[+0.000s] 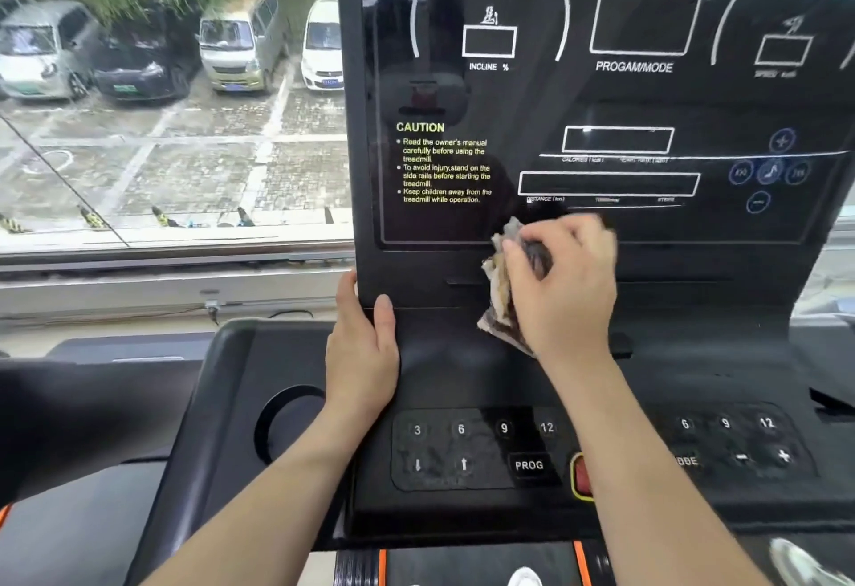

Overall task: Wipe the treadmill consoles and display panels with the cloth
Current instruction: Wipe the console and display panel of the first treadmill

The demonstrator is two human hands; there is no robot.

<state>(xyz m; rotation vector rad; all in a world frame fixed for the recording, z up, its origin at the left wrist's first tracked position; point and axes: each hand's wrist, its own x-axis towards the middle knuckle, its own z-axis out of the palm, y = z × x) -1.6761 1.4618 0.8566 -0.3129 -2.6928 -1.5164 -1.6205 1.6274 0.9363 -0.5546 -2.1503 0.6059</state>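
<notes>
Head view: we see two bare hands at a black treadmill display panel point(601, 99), beside a window point(162, 155).
Our right hand point(562, 289) bunches a crumpled brown-and-cream cloth point(497, 289) in curled fingers and presses it against the panel's lower edge, just under the distance readout. Our left hand point(363, 354) grips the panel's lower left corner, thumb on the front, fingers wrapped behind the side. Below the hands lies the console point(222, 400) with numbered buttons. Parked cars point(240, 39) show through the window.
</notes>
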